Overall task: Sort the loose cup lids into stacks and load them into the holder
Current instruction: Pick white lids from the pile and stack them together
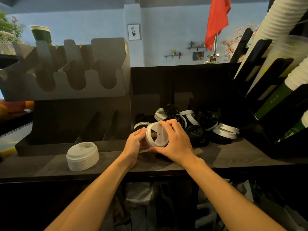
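1. Head view, grip: both hands hold one white lid (pixel 156 135) above the counter (pixel 233 155). The right hand (pixel 175 144) curls its fingers over the top rim, with the thumb under the lower edge. The left hand (pixel 135 142) pinches the opposite rim. Neither hand is spread. The lid stands tilted on edge, and it cannot be told whether one lid or a few nested ones are held.
2. Head view, surroundings: a finished stack of white lids (pixel 82 155) stands to the left of the grip and nearer the person, well apart from it. The pile of loose lids (pixel 196 124), black and white mixed, lies just beyond the grip and to its right. The grey holder (pixel 66 72) stands beyond the grip, up and to the left, and its slots appear unfilled.
3. Handling, judged: the lid looks like thin moulded plastic, very light, smooth and springy. Squeezing the flat centre would likely buckle it.
4. Hold, judged: the stiffer outer rim, taken at opposite points as here, is the sound place. Nested stacks may slide apart unless supported from beneath.
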